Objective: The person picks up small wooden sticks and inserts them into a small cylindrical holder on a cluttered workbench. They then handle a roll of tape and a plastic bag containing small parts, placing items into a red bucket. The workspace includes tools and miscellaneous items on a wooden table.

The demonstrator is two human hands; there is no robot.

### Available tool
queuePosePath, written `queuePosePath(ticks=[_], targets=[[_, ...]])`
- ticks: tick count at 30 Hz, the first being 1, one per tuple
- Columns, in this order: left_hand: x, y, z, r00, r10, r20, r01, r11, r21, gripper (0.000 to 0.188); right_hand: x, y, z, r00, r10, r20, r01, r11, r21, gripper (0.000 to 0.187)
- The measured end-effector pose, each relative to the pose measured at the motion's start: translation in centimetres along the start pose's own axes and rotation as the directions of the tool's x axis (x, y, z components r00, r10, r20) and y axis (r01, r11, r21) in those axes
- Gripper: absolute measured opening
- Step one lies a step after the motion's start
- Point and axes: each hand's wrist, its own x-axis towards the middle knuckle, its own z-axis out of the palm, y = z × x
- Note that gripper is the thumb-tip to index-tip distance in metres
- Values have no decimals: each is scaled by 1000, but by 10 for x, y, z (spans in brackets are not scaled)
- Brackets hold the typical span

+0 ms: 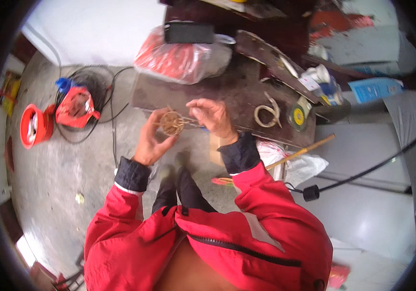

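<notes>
Above a grey concrete floor, before the dark bench (pixel 237 92), your left hand (pixel 152 140) has its fingers clamped on a small round woven disc (pixel 172 123). Your right hand (pixel 212 116), at its three o'clock, pinches a thin strand (pixel 191 122) lying sideways off the rim.

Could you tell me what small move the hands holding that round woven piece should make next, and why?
Probably the right hand should draw its thin strand through toward itself, since the left hand already cups the round woven piece steady and the strand reaches its rim.
</notes>
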Motion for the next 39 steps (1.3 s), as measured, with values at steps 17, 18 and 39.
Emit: queuePosePath(ticks=[17, 18, 39], targets=[[-5, -51, 139, 918, -20, 397, -17, 996, 91, 52, -173, 83, -8, 866, -155, -476, -143, 834, -533, 74], [-8, -49, 152, 907, -34, 421, -7, 995, 95, 53, -185, 87, -13, 845, -183, -503, -129, 842, -523, 76], [-53, -88, 281, 897, -133, 421, 38, 973, 226, 43, -261, 139, -333, 168, -503, -848, -460, 721, -519, 44]])
